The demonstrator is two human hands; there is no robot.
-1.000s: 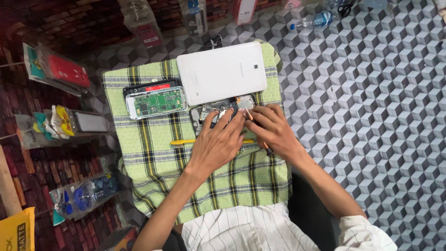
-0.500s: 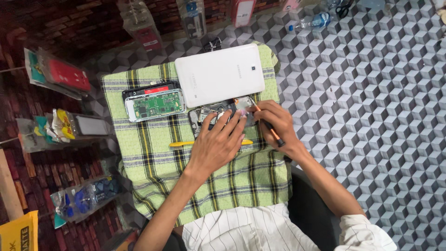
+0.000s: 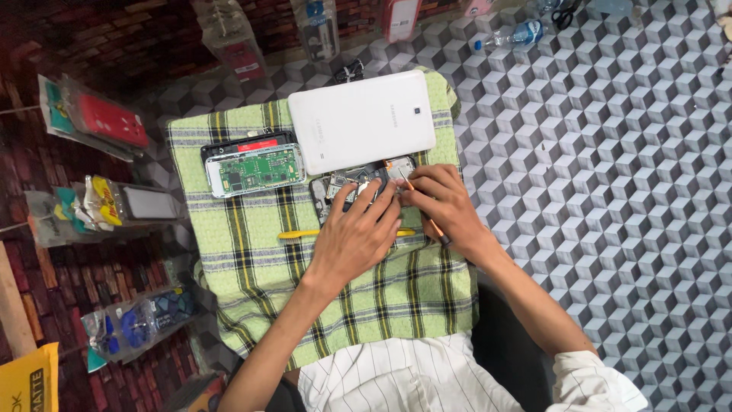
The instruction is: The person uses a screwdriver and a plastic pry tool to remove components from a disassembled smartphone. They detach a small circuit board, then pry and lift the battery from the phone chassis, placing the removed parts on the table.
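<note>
Worked seated over a green plaid cloth (image 3: 252, 267) spread on a cube-patterned floor (image 3: 610, 191). Kept the opened phone (image 3: 343, 187) on the cloth, just below and touching the lower edge of a white tablet (image 3: 362, 122), largely covered by both hands. Laid the left hand (image 3: 354, 236) flat across it, fingers stretched and slightly fanned, gripping nothing, only pinning the phone down. Pinched a thin orange tool (image 3: 435, 227) in the right hand (image 3: 442, 206), fingers drawn narrow around the shaft, tip pointed at the phone's upper right part, dark rear end jutting out below the hand. Could not tell exactly where the tip touched. Judged the phone light and stiff but fragile with its back off: bare board and small parts exposed, easily scratched or bent. Judged it best steadied by the outer frame and the long edges, with flat pressure from above rather than a squeeze, and kept off the board itself. Reckoned the cloth gave enough friction against sliding. Left a second phone with a green circuit board (image 3: 255, 169) to the left, apart from both hands, and a yellow tool (image 3: 297, 234) on the cloth, partly under the left hand. Noted packaged accessories (image 3: 99, 122) along the left side and a water bottle (image 3: 511, 36) on the floor beyond the tablet.
</note>
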